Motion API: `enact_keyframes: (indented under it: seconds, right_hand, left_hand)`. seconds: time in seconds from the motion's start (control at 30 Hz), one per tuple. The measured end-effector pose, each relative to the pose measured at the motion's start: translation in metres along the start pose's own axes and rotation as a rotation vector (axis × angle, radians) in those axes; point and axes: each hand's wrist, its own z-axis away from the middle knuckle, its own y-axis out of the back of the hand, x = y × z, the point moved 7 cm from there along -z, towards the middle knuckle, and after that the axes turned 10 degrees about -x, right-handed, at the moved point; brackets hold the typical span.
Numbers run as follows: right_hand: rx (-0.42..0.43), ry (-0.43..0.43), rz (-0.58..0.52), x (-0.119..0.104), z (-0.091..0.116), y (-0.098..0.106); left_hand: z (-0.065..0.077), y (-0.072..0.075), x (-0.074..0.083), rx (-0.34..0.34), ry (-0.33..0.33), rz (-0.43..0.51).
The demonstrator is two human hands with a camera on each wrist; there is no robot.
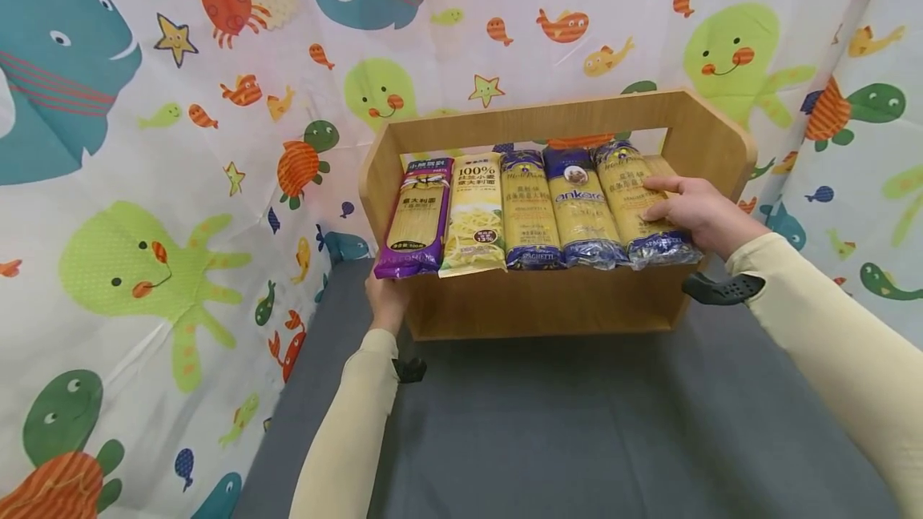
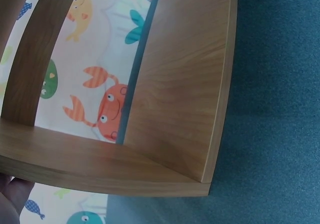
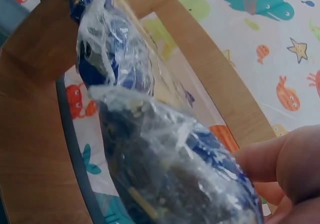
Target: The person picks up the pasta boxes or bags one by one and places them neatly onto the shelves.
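A wooden shelf rack holds a row of pasta packs. Leftmost is a purple-edged pasta pack, beside a cream-coloured pasta pack. Three blue-and-yellow spaghetti packs follow: one, a middle one and the rightmost. My right hand holds the rightmost pack at its right side, fingers over its front. Close up, that pack's crinkled clear end shows beside the fingers. My left hand grips the rack's left side under the purple-edged pack, its fingertips hidden.
The rack's open lower compartment lies below the packs. A dark grey cloth surface spreads in front. Behind and at both sides hangs a white curtain printed with sea animals. Dark wrist straps sit at both sleeves.
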Motion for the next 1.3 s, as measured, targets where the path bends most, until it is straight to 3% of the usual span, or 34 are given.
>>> enact_keyframes:
  seconds: [0.3,0.57,1.0,1.17,1.3]
  right_hand:
    - [-0.029,0.027,0.051,-0.002,0.000,-0.003]
    - [0.138,0.057,0.217,-0.004,0.006,-0.002]
    - [0.197,0.077,0.279,-0.002,0.009,-0.010]
    - [0.264,0.116,0.294,0.006,0.020,-0.010]
    - [0.310,0.160,0.282,0.018,0.035,-0.009]
  left_hand:
    - [0.004,0.002,0.003,0.008,-0.007,-0.008]
    - [0.002,0.001,0.003,0.009,-0.009,-0.030]
    - [-0.001,0.006,-0.003,0.041,-0.021,-0.070]
    - [0.000,0.007,-0.007,0.039,-0.004,-0.027]
    - [-0.001,0.004,-0.007,0.018,-0.011,-0.055]
